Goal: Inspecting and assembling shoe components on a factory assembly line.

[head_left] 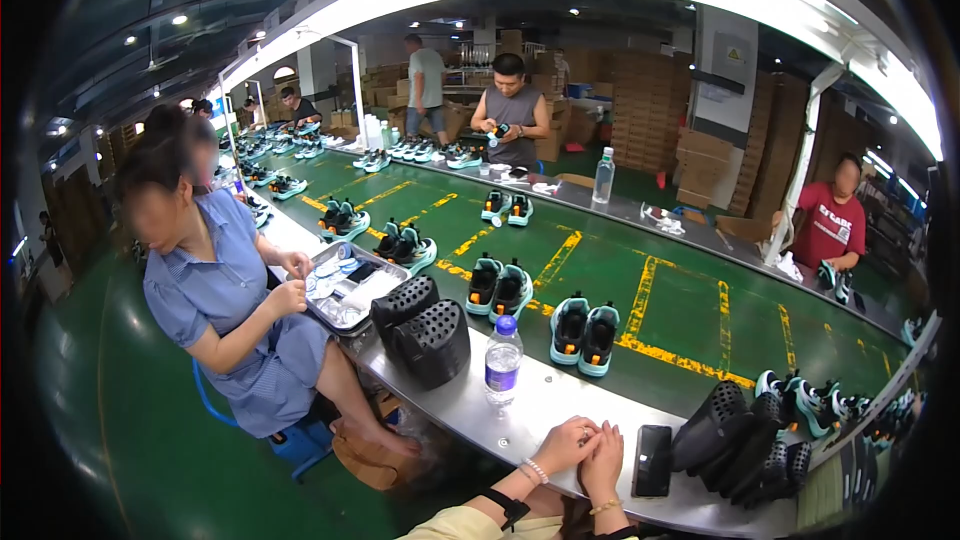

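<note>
My left hand (564,443) and my right hand (602,459) rest together at the front edge of the metal table (520,440). The fingers of both are curled and pressed against each other, and no object shows in them. A black phone (652,460) lies just right of my right hand. Beyond my left hand stands a clear bottle (503,362) with a purple cap and label. Black clogs with holes (425,335) are stacked left of the bottle, and more black clogs (735,440) stand right of the phone.
Pairs of black and mint sneakers (585,333) sit along the green conveyor belt (690,315) with yellow markings. At left a seated person in blue (225,290) works over a metal tray (352,285). Across the belt are a person in grey (515,125) and one in red (832,220).
</note>
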Available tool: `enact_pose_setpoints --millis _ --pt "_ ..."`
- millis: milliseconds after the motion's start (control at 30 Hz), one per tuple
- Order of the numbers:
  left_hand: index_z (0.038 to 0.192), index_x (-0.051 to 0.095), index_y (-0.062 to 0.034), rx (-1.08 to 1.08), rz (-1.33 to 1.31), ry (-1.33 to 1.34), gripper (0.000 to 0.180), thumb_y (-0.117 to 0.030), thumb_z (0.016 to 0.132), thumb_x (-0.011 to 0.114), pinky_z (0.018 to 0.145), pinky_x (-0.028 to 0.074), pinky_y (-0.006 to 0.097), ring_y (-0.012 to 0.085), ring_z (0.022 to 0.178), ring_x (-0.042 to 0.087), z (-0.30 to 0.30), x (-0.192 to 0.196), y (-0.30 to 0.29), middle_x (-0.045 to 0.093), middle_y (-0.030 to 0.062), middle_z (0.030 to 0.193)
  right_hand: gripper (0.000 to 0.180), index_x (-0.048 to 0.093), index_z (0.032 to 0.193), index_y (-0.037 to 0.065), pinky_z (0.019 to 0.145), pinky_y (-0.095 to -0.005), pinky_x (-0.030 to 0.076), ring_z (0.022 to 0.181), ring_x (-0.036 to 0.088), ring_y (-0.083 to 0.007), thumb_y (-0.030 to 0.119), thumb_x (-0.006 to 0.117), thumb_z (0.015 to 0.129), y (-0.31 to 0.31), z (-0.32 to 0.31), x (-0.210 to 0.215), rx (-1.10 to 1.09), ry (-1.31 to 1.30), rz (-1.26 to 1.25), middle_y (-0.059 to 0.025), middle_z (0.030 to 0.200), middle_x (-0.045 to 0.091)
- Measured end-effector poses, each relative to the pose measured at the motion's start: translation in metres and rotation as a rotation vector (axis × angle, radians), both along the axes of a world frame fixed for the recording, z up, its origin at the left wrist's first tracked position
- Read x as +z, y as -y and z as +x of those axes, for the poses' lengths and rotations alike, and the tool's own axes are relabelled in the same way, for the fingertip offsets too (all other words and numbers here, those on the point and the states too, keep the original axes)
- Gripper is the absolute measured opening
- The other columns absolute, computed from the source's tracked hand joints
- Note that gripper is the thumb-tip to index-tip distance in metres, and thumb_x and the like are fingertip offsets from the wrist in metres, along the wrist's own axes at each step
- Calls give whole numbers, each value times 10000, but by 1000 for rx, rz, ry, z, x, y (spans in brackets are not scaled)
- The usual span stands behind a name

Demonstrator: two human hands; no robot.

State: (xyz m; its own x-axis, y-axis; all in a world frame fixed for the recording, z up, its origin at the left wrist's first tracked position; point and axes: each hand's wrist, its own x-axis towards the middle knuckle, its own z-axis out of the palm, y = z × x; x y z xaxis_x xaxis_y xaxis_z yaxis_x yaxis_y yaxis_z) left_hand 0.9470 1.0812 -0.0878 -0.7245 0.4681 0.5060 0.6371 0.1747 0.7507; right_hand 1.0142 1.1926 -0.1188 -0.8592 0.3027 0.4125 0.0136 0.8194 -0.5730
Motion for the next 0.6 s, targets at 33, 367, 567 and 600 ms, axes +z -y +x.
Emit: enact_pose_setpoints --millis 33,367,567,600 --pt "797 697 -24 -8 3 -1 179 -184 875 680 768 545 347 266 869 671 1 -1 -1 700 90 914 298 640 1149 -16 1154 -530 275 1333 429 -464 162 542 930 -1 1 0 -8 -3 -5 -264 1377 539" --pt "824 697 -25 -76 -42 23 174 -190 875 676 752 536 356 290 838 668 7 -2 -6 692 119 859 331 613 1183 -47 1153 -515 289 1327 443 -437 85 577 881 -11 4 -5 -59 -19 21 -255 1362 546" --pt "853 713 3 -71 -50 112 185 -176 878 673 766 535 340 289 824 682 6 -11 -10 707 138 903 354 603 1191 -30 1148 -517 297 1322 446 -434 85 610 856 -14 8 -6 -54 -13 25 -241 1362 542" --pt "853 713 3 -83 -53 110 185 -176 878 673 766 535 340 289 824 682 3 -16 -11 707 138 903 360 600 1194 -24 1147 -516 299 1319 447 -435 83 618 851 -14 8 -5 -47 -6 30 -237 1362 540"
